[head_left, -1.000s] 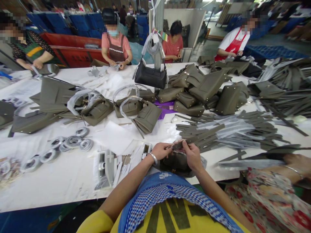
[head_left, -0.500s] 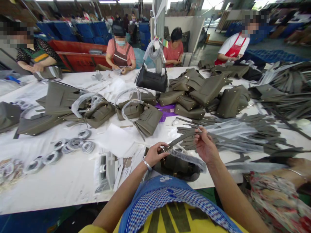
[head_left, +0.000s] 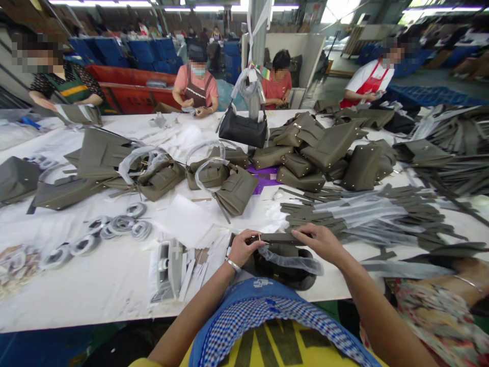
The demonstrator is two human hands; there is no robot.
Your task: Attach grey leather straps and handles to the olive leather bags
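Observation:
A dark olive handbag [head_left: 284,276] lies in front of me at the table's near edge, its arched handle [head_left: 296,261] wrapped in clear plastic. Over its far side runs a flat olive strap [head_left: 278,238]. My left hand [head_left: 244,248], with a silver bracelet at the wrist, pinches the strap's left end beside a small metal buckle [head_left: 260,237]. Further along, my right hand [head_left: 320,242] is closed on the strap with thumb and fingers, palm down. Its lower fingers are partly hidden.
Loose straps [head_left: 367,214], some in plastic, spread to the right. Olive bags [head_left: 237,191] are heaped across the middle. Coiled wrapped cords [head_left: 122,224] and a plastic-covered packet [head_left: 166,270] lie left. A black bag [head_left: 244,127] hangs at a post. A neighbour's arm [head_left: 458,285] rests at right.
My right hand has come down and slightly left, from lifting the strap's end to pressing along it. The strap, raised and curved before, now lies straight and level. My left hand keeps its hold.

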